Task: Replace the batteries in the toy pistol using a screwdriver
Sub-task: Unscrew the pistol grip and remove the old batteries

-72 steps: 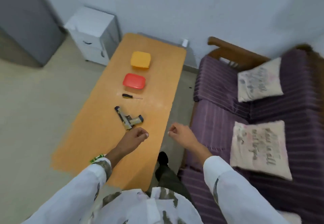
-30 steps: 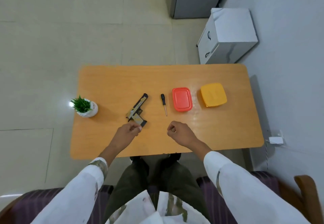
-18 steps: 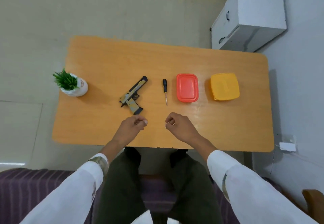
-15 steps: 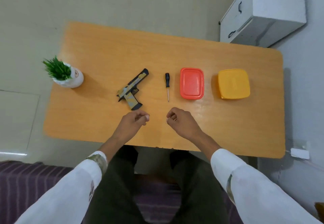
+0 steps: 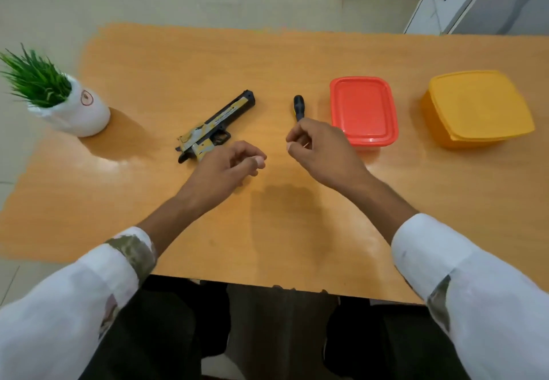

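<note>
We have the toy pistol [image 5: 217, 125] on the counter [image 5: 178, 61], well off the edges. Our left hand [image 5: 225, 168] hovers at its butt, grip slack and empty. The screwdriver [image 5: 298, 107] lies right of the pistol; our right hand [image 5: 323, 153] covers its shaft, can't tell if the grip holds.

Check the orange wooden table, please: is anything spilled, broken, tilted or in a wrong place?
Nothing stands out. The camouflage-painted toy pistol lies flat, the black-handled screwdriver lies beside it, the red plastic box and the yellow plastic box are closed, and the white potted plant stands on its base.
</note>
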